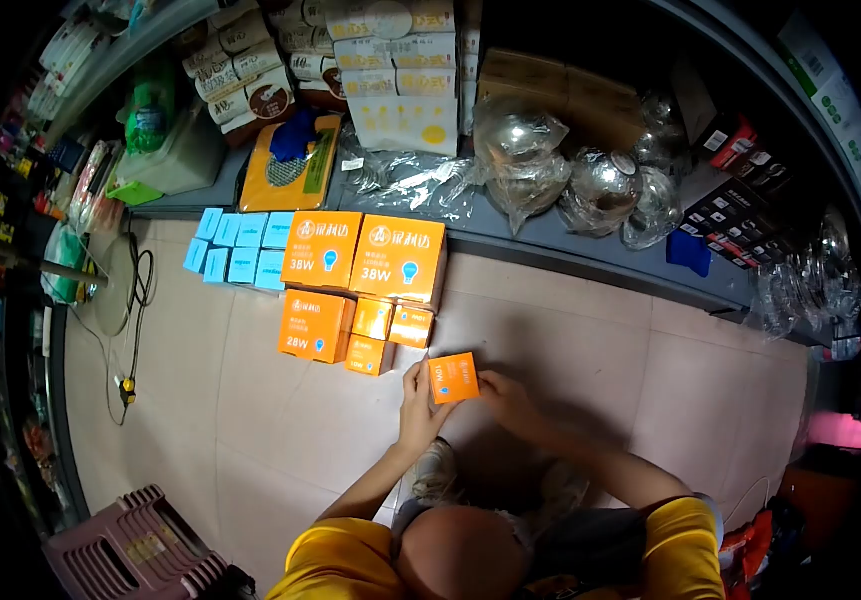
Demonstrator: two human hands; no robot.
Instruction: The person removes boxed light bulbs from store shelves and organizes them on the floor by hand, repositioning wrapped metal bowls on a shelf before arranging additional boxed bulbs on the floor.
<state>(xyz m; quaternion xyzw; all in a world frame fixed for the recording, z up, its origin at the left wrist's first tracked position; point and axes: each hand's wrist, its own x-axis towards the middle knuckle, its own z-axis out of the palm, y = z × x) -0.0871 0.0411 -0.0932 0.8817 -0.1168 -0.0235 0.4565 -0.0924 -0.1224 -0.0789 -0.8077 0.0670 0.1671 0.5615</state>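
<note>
You crouch over a pale tiled floor [270,410], both arms reaching forward from yellow sleeves [339,555]. Your left hand [417,402] is closed on a small orange box [453,378], thumb and fingers gripping its left side and near edge; the printing on its upward face, reading 10W, is turned sideways. Your right hand [503,394] has its fingertips at the right edge of that same box; how firmly they press, you cannot tell from this angle. The box sits directly between your two hands. Just beyond your left hand, slightly to its left, stands a cluster of three smaller orange cartons [368,355], apart from the box you hold. Left of these is a medium orange carton marked 28W [311,326], and behind them, farther from your hands, two large orange cartons marked 38W [401,258] stand side by side. Farther to the left, a group of light blue boxes [241,265] adjoins the large cartons. Beyond all of these, ahead of your hands, runs a low grey shelf [550,252]; forward and right of your right hand, it holds shiny round objects in clear plastic [602,185]. Well behind and left of your left hand is a mauve plastic stool [140,545].
</note>
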